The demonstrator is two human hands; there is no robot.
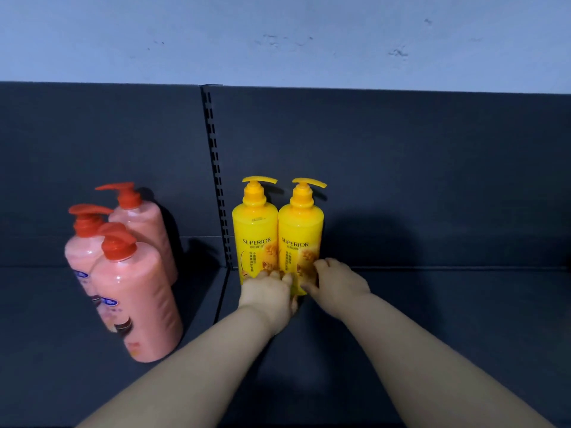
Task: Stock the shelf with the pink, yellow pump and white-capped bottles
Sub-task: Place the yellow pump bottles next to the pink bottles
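Currently left yellow bottle (255,239) and right yellow bottle (301,242) stand just right of the slotted upright (216,180), touching, labels out. Looks like squaring them into a row. Right hand (336,282) cups the right one low. Left hand (268,291) is on the fronts at their seam; gripping or pushing, can't tell, blurred. Pink bottles (136,304) sit left of the upright. Hands hide the yellow bases; no white-capped bottles in view.

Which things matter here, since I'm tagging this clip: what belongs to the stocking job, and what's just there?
Job: yellow pump bottles, pink bottles, shelf, left hand, right hand.
Just there: slotted post, back panel, wall.
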